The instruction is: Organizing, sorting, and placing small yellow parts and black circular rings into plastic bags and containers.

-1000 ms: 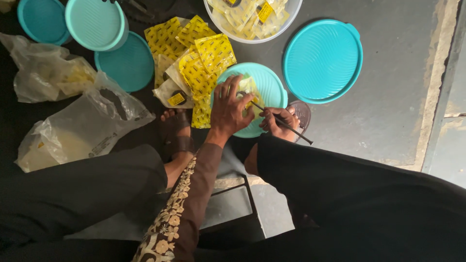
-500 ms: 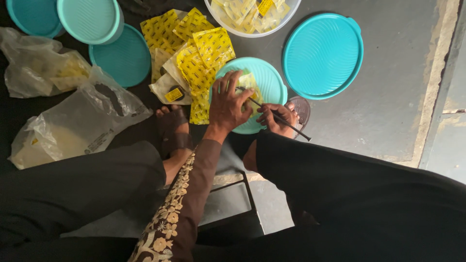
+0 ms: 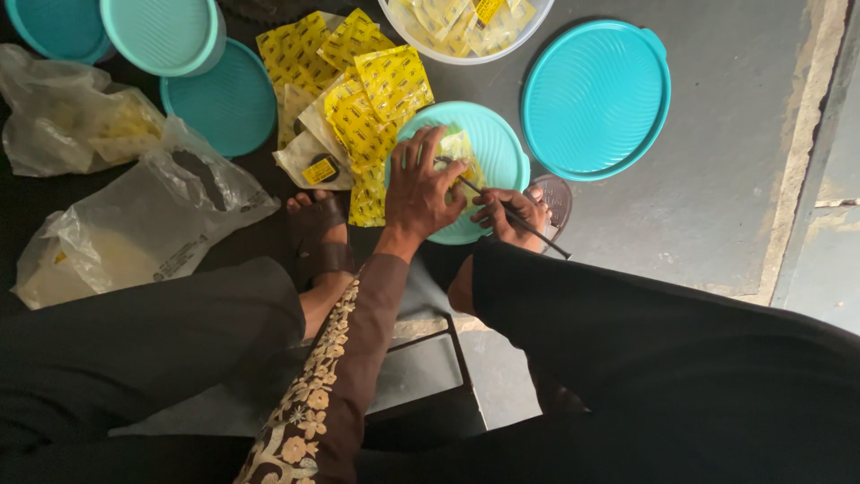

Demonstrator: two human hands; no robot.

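The left hand (image 3: 423, 190) presses spread fingers on a yellow packet (image 3: 461, 152) in the turquoise bowl (image 3: 502, 148); the right hand (image 3: 506, 215) pinches a thin dark stick (image 3: 520, 220). Yellow packets (image 3: 358, 90) (heaped) and a turquoise lid (image 3: 596, 99) flank the bowl.

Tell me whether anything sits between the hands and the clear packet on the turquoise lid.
Nothing visible does. The left hand already presses on the packet lying on the turquoise lid, and the right hand holds a thin dark stick whose tip reaches the packet.

Thin dark stick (image 3: 515, 215) slants between right fingers (image 3: 502, 211); yellow-printed clear packet (image 3: 461, 154) lies flat under left fingers (image 3: 428, 157), in turquoise bowl (image 3: 502, 148).
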